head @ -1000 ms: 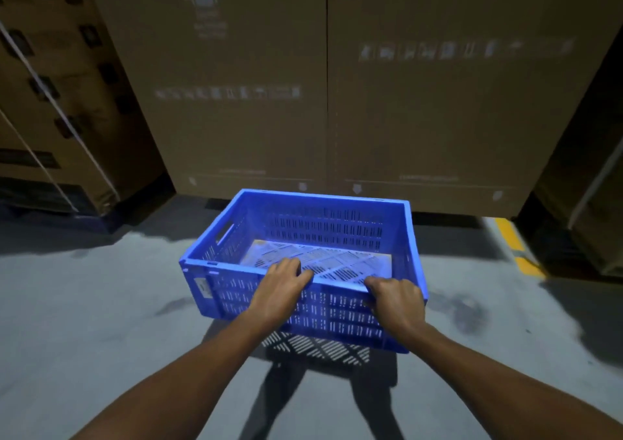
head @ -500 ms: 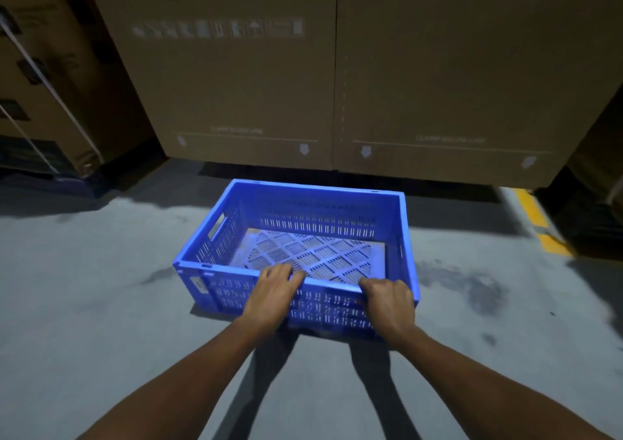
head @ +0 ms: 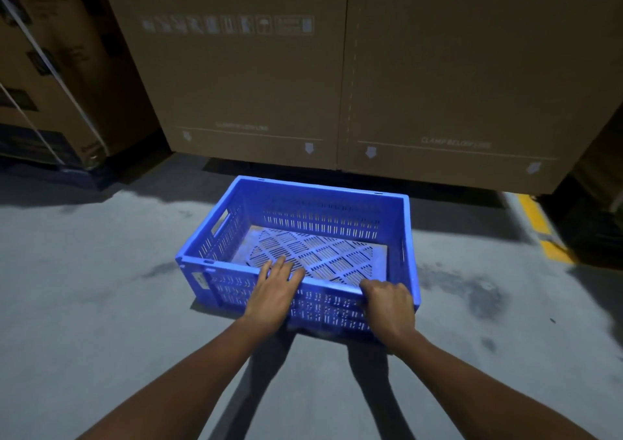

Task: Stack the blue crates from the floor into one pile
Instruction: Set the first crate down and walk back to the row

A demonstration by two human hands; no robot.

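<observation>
One blue slotted crate (head: 337,210) sits empty on the grey concrete floor, just in front of tall cardboard boxes. Both my hands are on its near long rim. My left hand (head: 274,293) lies over the rim left of the middle, fingers stretched forward and reaching inside. My right hand (head: 389,301) is curled tightly around the rim near the right corner. No other blue crate is in view.
Two large cardboard boxes (head: 256,79) form a wall directly behind the crate. A strapped carton (head: 50,79) on a dark pallet stands at the left. A yellow floor line (head: 539,224) runs at the right beside another dark stack.
The crate came down from the air and now rests on the floor, closer to the boxes. My left fingers have flattened over the rim.
</observation>
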